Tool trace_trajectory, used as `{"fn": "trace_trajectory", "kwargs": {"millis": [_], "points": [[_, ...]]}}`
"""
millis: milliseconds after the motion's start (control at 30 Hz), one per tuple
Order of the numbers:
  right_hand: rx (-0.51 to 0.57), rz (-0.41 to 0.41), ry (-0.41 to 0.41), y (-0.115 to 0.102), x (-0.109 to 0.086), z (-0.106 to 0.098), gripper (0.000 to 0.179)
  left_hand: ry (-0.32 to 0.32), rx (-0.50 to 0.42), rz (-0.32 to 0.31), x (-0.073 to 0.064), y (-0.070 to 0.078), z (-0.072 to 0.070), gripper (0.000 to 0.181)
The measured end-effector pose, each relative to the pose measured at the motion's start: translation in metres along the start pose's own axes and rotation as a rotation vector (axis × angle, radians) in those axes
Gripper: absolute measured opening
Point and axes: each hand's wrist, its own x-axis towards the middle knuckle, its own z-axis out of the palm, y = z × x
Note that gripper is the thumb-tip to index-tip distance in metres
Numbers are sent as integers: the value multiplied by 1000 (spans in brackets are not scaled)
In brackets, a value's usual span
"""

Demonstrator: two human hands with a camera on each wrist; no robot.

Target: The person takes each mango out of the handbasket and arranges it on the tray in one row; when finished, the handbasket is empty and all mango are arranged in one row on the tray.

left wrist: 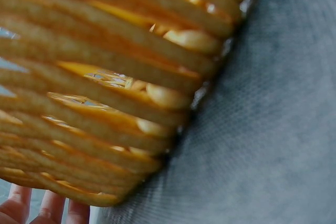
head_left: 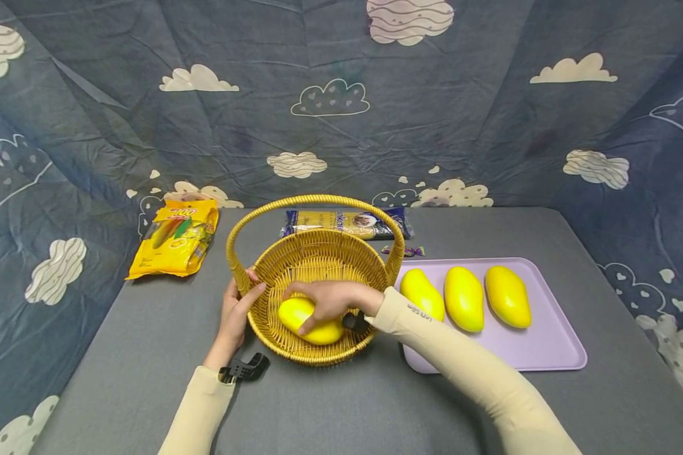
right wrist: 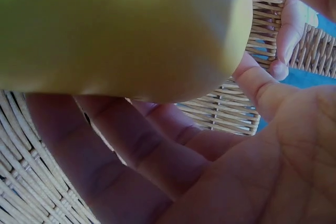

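A golden wicker basket (head_left: 347, 260) with a tall arched handle stands in the middle of the table. At its left rim my left hand (head_left: 233, 318) grips the basket, thumb over the edge near the handle's foot. The left wrist view shows the woven outer wall (left wrist: 105, 108) close up, with fingertips (left wrist: 50, 205) below it. Inside the basket, my right hand (head_left: 331, 299) holds a yellow mango (head_left: 326, 333) from above, thumb on the near side. From the right wrist, the mango (right wrist: 126, 35) fills the upper left, with fingers (right wrist: 147, 150) along its far side.
On the right, a lilac tray (head_left: 554, 341) bears three more mangoes, a left one (head_left: 421, 292), a middle one (head_left: 463, 298) and a right one (head_left: 508, 297). A yellow candy bag (head_left: 176, 243) lies left. Behind the basket are a pasta packet (head_left: 341, 221) and a small wrapped candy (head_left: 405, 251).
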Motion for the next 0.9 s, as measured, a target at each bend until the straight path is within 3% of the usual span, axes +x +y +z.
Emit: {"fn": "trace_trajectory", "kwargs": {"millis": [500,900], "points": [[-63,70,-11,0,-9,-3,59,12,12,6,-1,2,1,26],[-62,11,138,1,-18,-13,64,5,13,-2,0,2,1,24]]}}
